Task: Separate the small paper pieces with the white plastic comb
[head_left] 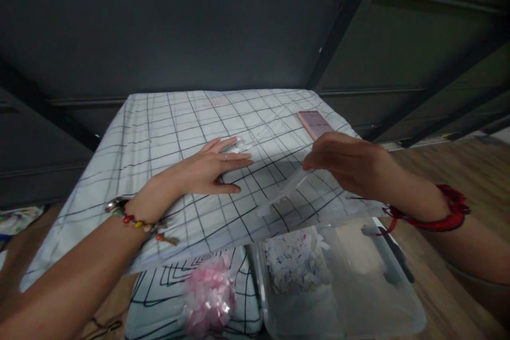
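My left hand lies on the checked cloth with its fingers spread. A small shiny clear packet rests by its fingertips, partly hidden by them; its contents are too small to make out. My right hand is closed, pinching the upper end of a thin clear plastic bag. The bag slants down to the left over the cloth, its lower end close to the surface. Just beyond the right hand lies a pink phone with its screen lit.
Below the table's front edge stands a clear plastic bin holding many small white paper pieces. To its left, a bag of pink pieces sits on a patterned cushion. Dark panels rise behind the table.
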### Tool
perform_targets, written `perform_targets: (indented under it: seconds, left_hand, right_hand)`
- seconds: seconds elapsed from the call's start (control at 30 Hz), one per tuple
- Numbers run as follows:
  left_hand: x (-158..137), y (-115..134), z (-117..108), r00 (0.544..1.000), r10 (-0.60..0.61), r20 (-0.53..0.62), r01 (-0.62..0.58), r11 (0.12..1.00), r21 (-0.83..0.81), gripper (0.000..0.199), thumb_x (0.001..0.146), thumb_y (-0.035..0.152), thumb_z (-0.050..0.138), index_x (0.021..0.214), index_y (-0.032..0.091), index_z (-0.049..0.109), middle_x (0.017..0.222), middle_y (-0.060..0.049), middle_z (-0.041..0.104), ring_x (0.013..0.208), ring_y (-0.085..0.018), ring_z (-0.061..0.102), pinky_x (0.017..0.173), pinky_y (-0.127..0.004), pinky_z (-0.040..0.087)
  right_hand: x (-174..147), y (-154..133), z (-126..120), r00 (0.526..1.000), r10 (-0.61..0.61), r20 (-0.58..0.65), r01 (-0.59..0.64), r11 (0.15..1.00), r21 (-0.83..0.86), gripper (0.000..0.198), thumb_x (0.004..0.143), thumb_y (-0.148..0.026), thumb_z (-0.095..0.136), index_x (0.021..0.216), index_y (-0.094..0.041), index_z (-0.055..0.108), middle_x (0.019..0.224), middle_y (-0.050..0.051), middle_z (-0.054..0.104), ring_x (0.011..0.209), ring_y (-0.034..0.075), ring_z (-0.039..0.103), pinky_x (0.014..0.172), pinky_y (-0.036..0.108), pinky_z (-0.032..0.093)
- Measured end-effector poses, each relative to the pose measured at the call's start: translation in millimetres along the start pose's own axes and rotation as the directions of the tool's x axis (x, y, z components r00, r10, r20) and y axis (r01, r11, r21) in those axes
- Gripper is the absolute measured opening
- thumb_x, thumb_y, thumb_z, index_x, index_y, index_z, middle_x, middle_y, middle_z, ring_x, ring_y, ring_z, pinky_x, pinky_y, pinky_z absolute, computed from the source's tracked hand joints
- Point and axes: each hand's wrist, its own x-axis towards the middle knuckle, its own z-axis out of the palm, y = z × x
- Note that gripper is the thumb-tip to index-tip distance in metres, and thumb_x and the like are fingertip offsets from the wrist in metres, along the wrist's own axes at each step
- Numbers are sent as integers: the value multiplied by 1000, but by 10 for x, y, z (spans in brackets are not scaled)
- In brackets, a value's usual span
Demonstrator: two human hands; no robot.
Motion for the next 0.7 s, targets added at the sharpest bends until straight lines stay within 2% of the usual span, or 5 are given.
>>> perform_targets:
  seconds: [0.17,0.3,0.47,0.7]
  left_hand:
    - [47,55,-1,999,54,-2,-54,998,13,62,88,51,53,140,22,37,145,-3,37,140,-32,5,110,-50,6]
    - [63,70,14,996,87,-6,-87,996,35,62,88,51,51,140,21,38,144,-4,39,139,-33,6,109,-50,7]
    - [84,69,62,987,154,-54,-153,988,36,59,89,50,47,140,22,39,143,-4,41,139,-34,10,110,-51,9]
    - [134,34,131,971,213,-112,-217,976,-22,57,88,51,47,138,24,42,139,-3,45,137,-36,15,108,-54,12]
  right_hand:
    - [-122,47,-149,1000,24,-3,-24,1000,19,24,86,-7,39,95,-22,57,80,3,61,80,14,56,72,29,48]
    - [-106,3,-115,997,64,-30,-65,997,-31,28,87,-7,37,97,-22,58,81,3,62,82,15,57,73,31,48]
    - [-157,-60,-97,997,73,9,-72,995,-72,32,85,-5,33,97,-21,58,82,2,62,83,15,58,75,32,50]
    - [-297,-165,-287,985,149,91,-136,982,-135,25,91,-14,33,95,-18,58,81,3,61,80,12,56,70,28,47]
